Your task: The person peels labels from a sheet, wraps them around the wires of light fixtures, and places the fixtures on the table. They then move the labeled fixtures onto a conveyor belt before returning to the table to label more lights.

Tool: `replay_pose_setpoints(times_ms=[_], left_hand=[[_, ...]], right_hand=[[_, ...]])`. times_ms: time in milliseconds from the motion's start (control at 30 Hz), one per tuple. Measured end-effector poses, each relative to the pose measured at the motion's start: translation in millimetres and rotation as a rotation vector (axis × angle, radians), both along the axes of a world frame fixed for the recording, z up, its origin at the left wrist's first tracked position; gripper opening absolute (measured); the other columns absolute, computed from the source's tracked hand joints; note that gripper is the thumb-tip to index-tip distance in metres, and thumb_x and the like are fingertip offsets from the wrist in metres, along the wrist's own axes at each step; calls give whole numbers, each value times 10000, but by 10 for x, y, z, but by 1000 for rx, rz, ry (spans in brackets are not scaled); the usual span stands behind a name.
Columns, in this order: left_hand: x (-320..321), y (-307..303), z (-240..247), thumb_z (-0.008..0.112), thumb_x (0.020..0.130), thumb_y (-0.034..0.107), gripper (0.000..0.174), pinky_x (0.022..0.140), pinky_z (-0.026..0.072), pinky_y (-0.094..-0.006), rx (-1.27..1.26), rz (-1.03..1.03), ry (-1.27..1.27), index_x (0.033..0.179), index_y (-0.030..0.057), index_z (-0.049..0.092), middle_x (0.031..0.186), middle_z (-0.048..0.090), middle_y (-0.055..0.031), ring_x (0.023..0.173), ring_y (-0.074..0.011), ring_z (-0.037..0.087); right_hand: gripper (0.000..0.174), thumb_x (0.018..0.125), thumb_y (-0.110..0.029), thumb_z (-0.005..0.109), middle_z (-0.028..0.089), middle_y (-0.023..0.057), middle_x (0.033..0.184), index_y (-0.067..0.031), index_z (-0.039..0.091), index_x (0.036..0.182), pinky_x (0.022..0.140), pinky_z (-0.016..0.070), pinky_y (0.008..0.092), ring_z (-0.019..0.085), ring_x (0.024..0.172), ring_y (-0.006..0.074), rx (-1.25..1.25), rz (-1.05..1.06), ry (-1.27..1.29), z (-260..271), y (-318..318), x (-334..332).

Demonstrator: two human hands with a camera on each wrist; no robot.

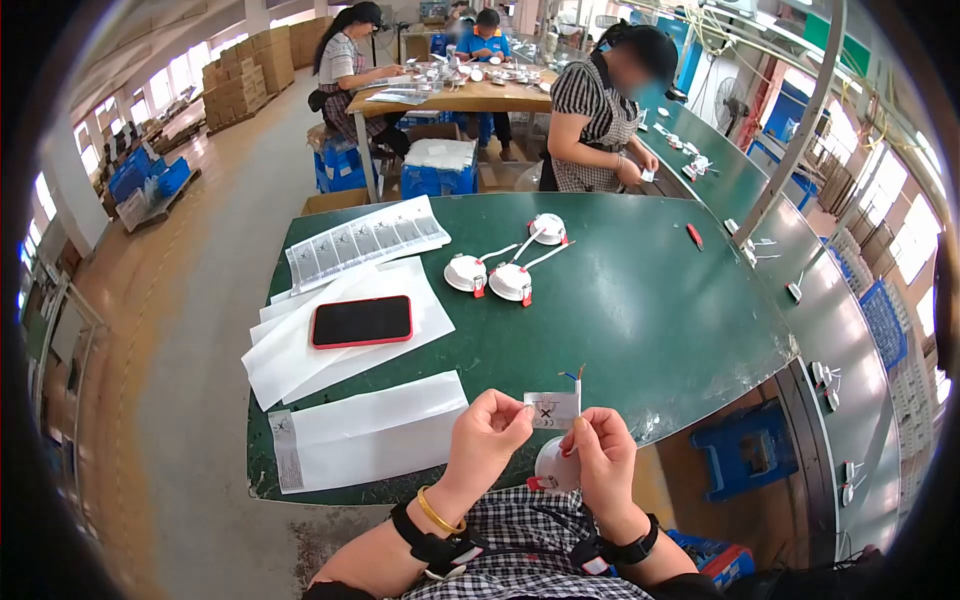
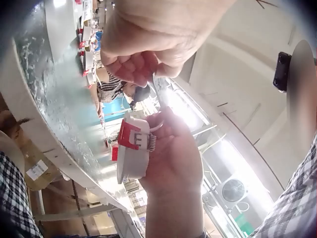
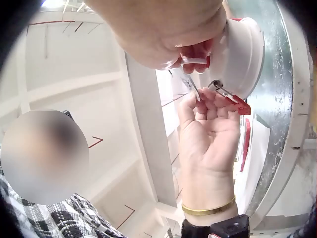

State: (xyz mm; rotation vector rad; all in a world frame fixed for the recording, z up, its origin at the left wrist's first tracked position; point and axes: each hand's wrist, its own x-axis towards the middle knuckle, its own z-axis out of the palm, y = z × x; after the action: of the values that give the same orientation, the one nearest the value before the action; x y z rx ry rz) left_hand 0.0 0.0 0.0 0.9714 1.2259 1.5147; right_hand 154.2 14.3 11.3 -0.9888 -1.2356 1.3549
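In the head view my left hand point(image 1: 492, 430) pinches the left end of a small printed silver label point(image 1: 550, 411) between thumb and forefinger. My right hand point(image 1: 603, 455) pinches a white cable point(image 1: 578, 392) at the label's right end, where the label meets it. Bare coloured wires stick up from the cable's tip. Below the fingers hangs the cable's round white downlight point(image 1: 553, 462), beside the right palm. One red spring clip point(image 2: 130, 136) on its housing shows clearly in the left wrist view. From the right wrist, the downlight point(image 3: 242, 59) partly hides behind the right hand point(image 3: 168, 34).
Three more downlights point(image 1: 512, 284) stand on the green table point(image 1: 640, 300). A red-edged phone point(image 1: 362, 322) lies on white sheets to the left, near a label sheet point(image 1: 370, 240). A red tool point(image 1: 694, 236) lies far right. Other people work beyond; a blue crate point(image 1: 745, 450) stands lower right.
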Motion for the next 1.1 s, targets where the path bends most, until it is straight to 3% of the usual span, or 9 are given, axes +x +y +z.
replay_pose_setpoints(times_ms=[600,700,767,867,1000,1067,1100], left_hand=[[116,60,-149,663,880,115,151,624,458,-184,-16,92,-93,881,3,562,801,600,6,716,-21,551],[125,56,-151,661,877,90,167,645,472,-190,-46,83,-76,923,7,524,826,613,-19,734,-39,569],[156,54,-97,656,872,54,215,680,489,-201,46,105,-238,964,14,466,858,628,-56,761,-63,590],[113,67,-98,662,867,33,266,721,503,-213,9,79,-260,973,25,419,892,636,-91,801,-86,605],[41,54,-97,664,875,54,257,749,511,-228,-2,62,-189,997,12,442,919,635,-95,825,-98,611],[6,37,-38,656,896,117,360,807,519,-273,-50,-33,-202,1164,1,446,941,630,-83,850,-136,614],[-6,43,-10,656,896,117,360,807,519,-273,-53,-39,-198,1164,1,446,941,630,-83,850,-136,614]], right_hand=[[92,966,-113,537,583,15,741,-23,532,945,615,448,215,545,663,73,-70,-58,59,-144,41,-65],[98,969,-115,530,581,17,744,-20,530,946,620,445,214,543,665,75,-87,-51,69,-151,48,-62],[102,970,-114,525,578,18,745,-15,528,946,626,443,216,539,667,78,-65,-72,62,-171,55,-50],[139,971,-142,539,593,20,757,-3,538,974,618,457,218,550,673,73,-74,-54,82,-228,65,-18],[101,970,-113,524,576,21,745,-14,523,948,628,443,222,535,670,80,-94,-63,101,-178,61,-9],[128,972,-134,535,589,17,756,-6,534,970,618,452,219,541,673,70,-111,-55,99,-216,62,13],[128,972,-134,535,589,17,756,-6,534,970,618,452,219,541,673,70,-113,-62,103,-207,65,31]])
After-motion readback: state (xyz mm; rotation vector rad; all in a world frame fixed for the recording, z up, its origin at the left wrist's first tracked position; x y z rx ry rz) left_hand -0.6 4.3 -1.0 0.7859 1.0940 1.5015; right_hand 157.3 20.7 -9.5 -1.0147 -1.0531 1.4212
